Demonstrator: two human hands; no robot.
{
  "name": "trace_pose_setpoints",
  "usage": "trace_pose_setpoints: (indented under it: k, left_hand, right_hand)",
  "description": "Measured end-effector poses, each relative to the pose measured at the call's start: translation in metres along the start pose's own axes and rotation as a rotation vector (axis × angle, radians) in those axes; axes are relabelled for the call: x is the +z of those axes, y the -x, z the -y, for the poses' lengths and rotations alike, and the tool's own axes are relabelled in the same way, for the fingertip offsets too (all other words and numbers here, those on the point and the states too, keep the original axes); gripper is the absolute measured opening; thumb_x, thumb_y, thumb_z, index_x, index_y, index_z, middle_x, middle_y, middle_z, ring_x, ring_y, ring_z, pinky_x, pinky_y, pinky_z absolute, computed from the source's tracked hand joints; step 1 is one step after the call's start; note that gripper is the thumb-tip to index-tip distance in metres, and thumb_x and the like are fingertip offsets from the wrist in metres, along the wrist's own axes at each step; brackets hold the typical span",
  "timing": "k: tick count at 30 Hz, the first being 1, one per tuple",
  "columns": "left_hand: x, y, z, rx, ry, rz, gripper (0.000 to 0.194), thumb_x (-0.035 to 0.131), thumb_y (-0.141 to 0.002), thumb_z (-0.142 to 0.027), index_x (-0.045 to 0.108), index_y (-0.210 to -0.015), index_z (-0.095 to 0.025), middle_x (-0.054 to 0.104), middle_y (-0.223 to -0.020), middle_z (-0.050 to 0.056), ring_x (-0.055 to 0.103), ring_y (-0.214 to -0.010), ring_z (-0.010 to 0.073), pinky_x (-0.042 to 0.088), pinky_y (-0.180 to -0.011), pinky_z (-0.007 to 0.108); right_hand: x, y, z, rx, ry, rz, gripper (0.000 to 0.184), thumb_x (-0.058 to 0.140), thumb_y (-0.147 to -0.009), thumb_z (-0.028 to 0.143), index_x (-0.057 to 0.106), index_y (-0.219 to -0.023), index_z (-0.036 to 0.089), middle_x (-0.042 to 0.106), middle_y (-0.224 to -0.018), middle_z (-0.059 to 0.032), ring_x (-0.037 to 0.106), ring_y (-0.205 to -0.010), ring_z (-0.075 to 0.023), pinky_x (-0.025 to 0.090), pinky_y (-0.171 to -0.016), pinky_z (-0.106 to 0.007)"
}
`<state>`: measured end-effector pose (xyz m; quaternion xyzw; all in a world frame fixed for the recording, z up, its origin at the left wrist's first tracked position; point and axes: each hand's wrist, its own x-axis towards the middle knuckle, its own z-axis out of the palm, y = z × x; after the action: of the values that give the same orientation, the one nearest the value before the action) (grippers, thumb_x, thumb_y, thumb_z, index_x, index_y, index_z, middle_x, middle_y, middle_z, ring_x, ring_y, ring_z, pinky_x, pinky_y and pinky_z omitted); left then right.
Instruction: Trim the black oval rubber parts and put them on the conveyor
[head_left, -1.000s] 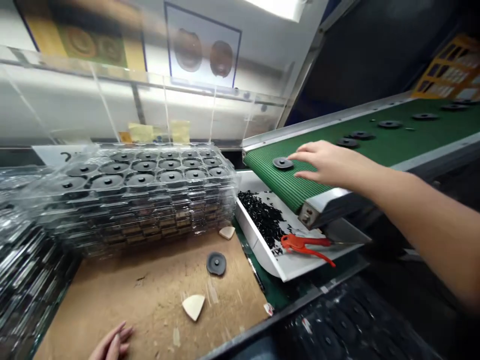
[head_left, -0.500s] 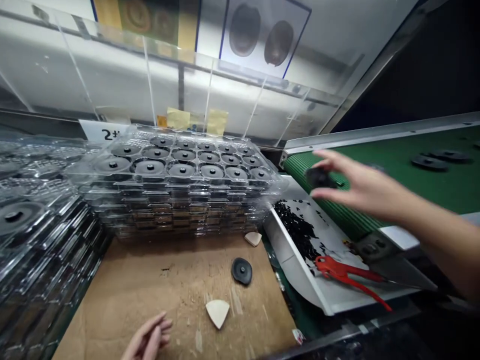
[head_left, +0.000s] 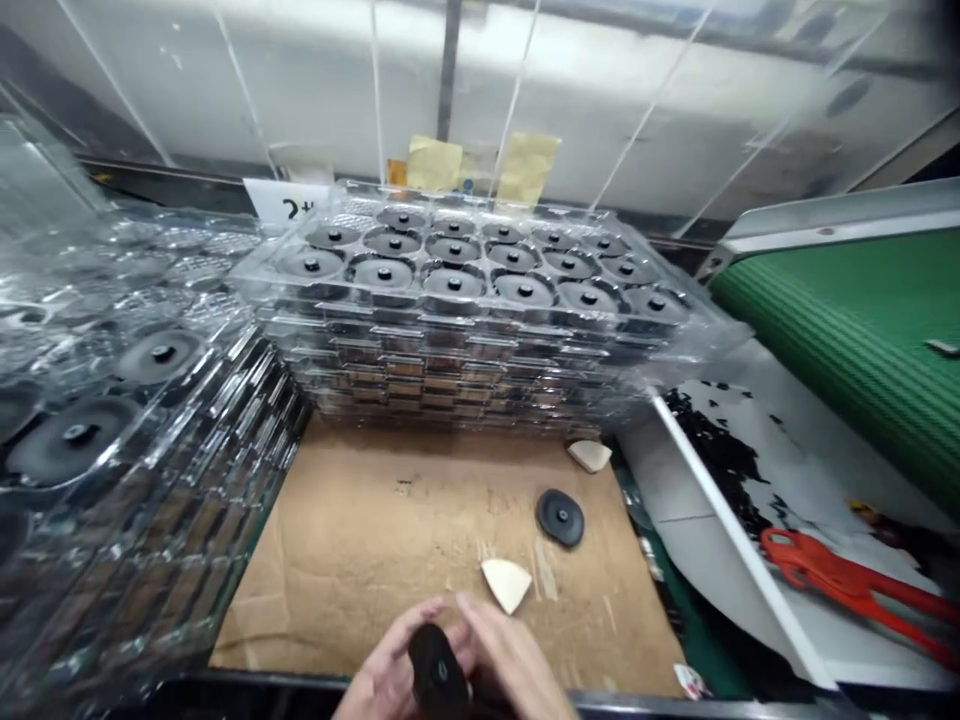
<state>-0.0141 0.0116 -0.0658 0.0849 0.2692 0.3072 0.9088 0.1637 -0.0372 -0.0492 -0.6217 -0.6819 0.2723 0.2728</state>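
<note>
At the bottom middle of the head view, a black oval rubber part [head_left: 436,668] is held up on edge between my two hands. My left hand [head_left: 382,672] curls round its left side, and my right hand [head_left: 511,655] closes on it from the right, hiding some of its edge. Just beyond my fingers, a cream wedge-shaped pad [head_left: 508,583] lies on the cardboard sheet [head_left: 375,540]. A second black oval disc with a small centre stud [head_left: 561,517] rests flat farther right. Behind it, another cream wedge [head_left: 590,456] sits near the stacked trays.
A stack of clear plastic trays [head_left: 465,330] filled with black discs stands at the back. More clear trays [head_left: 217,400] are piled at left. On the right, a white bin [head_left: 720,500] holds black scraps and red-handled cutters [head_left: 847,580], beside a green conveyor belt [head_left: 862,310].
My right hand has come from over the conveyor down to the front of the cardboard, carrying a black part. My left hand has met it there. The view has swung left and down.
</note>
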Motion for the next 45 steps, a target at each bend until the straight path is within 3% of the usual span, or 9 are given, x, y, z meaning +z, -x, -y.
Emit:
trace_pose_setpoints:
  k: [3,5,9,12,19,25,28,38,45]
  left_hand:
    - [-0.005,0.012,-0.009,0.128,0.113,-0.168,0.035,0.065,-0.069,-0.041,0.068,-0.100,-0.024,0.066,-0.113,0.007,0.055,-0.112,0.0260,0.037,-0.100,0.038]
    - [-0.002,0.017,-0.013,0.202,0.182,-0.237,0.031,0.060,-0.073,-0.045,0.069,-0.097,-0.027,0.068,-0.111,0.003,0.056,-0.110,0.0273,0.039,-0.099,0.041]
    - [0.006,0.020,-0.015,0.312,0.244,-0.339,0.035,0.054,-0.077,-0.046,0.063,-0.107,-0.029,0.060,-0.123,0.003,0.053,-0.113,0.0308,0.038,-0.099,0.047]
    - [0.010,0.021,-0.012,0.378,0.216,-0.363,0.039,0.060,-0.075,-0.040,0.059,-0.112,-0.026,0.059,-0.123,0.008,0.051,-0.115,0.0291,0.034,-0.103,0.044]
    - [0.008,0.012,-0.004,0.396,0.126,-0.418,0.056,0.067,-0.071,-0.030,0.046,-0.123,-0.021,0.060,-0.118,0.012,0.054,-0.112,0.0285,0.035,-0.103,0.043]
    - [0.003,0.005,0.005,0.438,0.051,-0.495,0.051,0.072,-0.066,-0.026,0.053,-0.113,-0.024,0.062,-0.117,0.010,0.052,-0.114,0.0248,0.040,-0.098,0.036]
    - [0.000,0.005,0.007,0.427,0.044,-0.499,0.056,0.075,-0.062,-0.025,0.054,-0.113,-0.023,0.059,-0.120,0.012,0.050,-0.116,0.0272,0.042,-0.096,0.035]
    - [0.003,0.001,0.004,0.395,0.039,-0.549,0.060,0.080,-0.053,-0.022,0.058,-0.108,-0.024,0.063,-0.116,0.009,0.058,-0.105,0.0227,0.048,-0.084,0.027]
    - [0.002,0.001,0.005,0.384,0.017,-0.582,0.063,0.081,-0.050,-0.027,0.057,-0.108,-0.025,0.063,-0.116,0.009,0.056,-0.109,0.0246,0.044,-0.092,0.033]
  right_hand:
    - [-0.009,-0.012,-0.017,0.135,0.126,-0.138,0.040,0.052,-0.082,0.036,0.053,-0.120,0.026,0.057,-0.102,-0.0082,0.064,-0.071,-0.0182,0.055,-0.063,-0.029]
    - [-0.012,-0.020,-0.033,0.189,0.166,-0.167,0.028,0.051,-0.082,0.036,0.062,-0.105,0.025,0.055,-0.090,-0.0055,0.060,-0.055,-0.0138,0.054,-0.053,-0.029]
    - [-0.001,-0.022,-0.048,0.182,0.130,-0.177,0.026,0.050,-0.082,0.037,0.063,-0.095,0.019,0.050,-0.102,-0.0116,0.061,-0.060,-0.0172,0.055,-0.058,-0.036]
    - [0.004,-0.019,-0.042,0.122,0.058,-0.109,0.024,0.048,-0.084,0.035,0.061,-0.098,0.020,0.058,-0.089,-0.0081,0.061,-0.059,-0.0167,0.054,-0.058,-0.032]
    - [-0.013,-0.058,0.000,0.055,-0.111,0.069,0.020,0.045,-0.087,0.030,0.061,-0.096,0.023,0.067,-0.091,-0.0033,0.064,-0.082,-0.0175,0.051,-0.072,-0.028]
    - [0.012,-0.070,0.036,0.067,-0.204,0.140,0.022,0.040,-0.086,0.024,0.059,-0.094,0.018,0.067,-0.088,-0.0059,0.064,-0.079,-0.0178,0.051,-0.070,-0.029]
    - [0.020,-0.065,0.034,0.078,-0.237,0.204,0.016,0.045,-0.083,0.022,0.061,-0.086,0.020,0.067,-0.076,-0.0011,0.063,-0.067,-0.0152,0.050,-0.059,-0.024]
    - [0.021,-0.056,0.026,0.138,-0.270,0.174,0.020,0.042,-0.086,0.023,0.060,-0.091,0.019,0.067,-0.080,-0.0039,0.063,-0.069,-0.0162,0.050,-0.061,-0.025]
    - [0.020,-0.054,0.027,0.152,-0.291,0.178,0.019,0.042,-0.087,0.024,0.060,-0.091,0.020,0.067,-0.080,-0.0032,0.063,-0.067,-0.0159,0.051,-0.060,-0.025]
